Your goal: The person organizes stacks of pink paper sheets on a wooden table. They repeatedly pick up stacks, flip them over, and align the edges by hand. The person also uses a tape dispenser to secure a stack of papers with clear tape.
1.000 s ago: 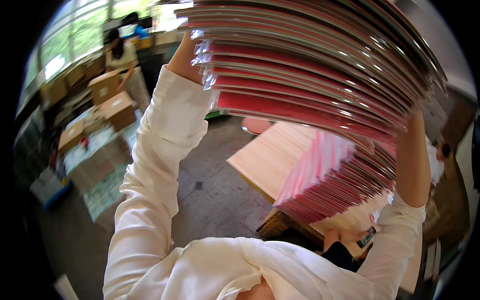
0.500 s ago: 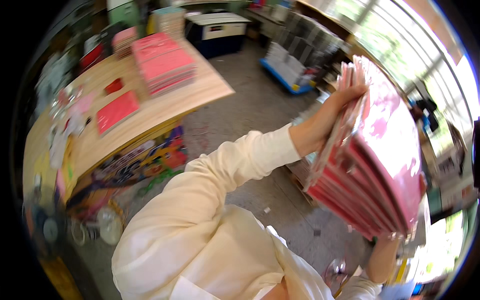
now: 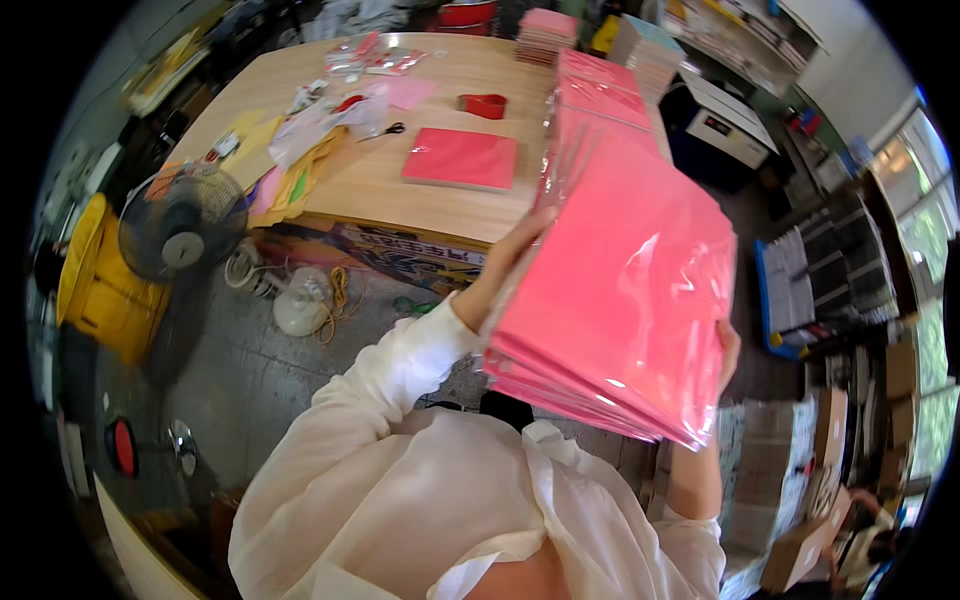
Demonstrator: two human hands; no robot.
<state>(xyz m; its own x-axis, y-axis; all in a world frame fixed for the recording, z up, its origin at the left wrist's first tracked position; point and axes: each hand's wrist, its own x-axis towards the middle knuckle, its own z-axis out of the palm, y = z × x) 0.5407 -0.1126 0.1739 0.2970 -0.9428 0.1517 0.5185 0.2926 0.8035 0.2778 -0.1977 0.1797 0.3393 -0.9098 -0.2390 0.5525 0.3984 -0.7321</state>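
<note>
Between both my hands is a thick stack of pink packs point(image 3: 630, 280) in clear, shiny plastic wrap, held above the floor at the table's front edge. My left hand point(image 3: 515, 258) is closed on its left side, with part of the fingers hidden by the packs. On the right edge my right hand point(image 3: 728, 355) grips the same stack, mostly covered by it. A single pink pack point(image 3: 460, 158) lies flat on the wooden table point(image 3: 290, 95). Behind the held stack stands another pile of pink packs point(image 3: 605, 95).
Red tape point(image 3: 485, 105), scissors point(image 3: 391, 129) and yellow papers point(image 3: 255, 150) lie on the table. A fan point(image 3: 183, 225) and a yellow chair point(image 3: 105, 285) stand left. Right are a dark machine point(image 3: 715, 130), a blue cart point(image 3: 770, 290), boxes point(image 3: 805, 540) and another person point(image 3: 865, 550).
My view has swung right-to-left toward the table. The held stack has come from over the floor on the right to the table's front edge, and now lies flatter, both hands still on it.
</note>
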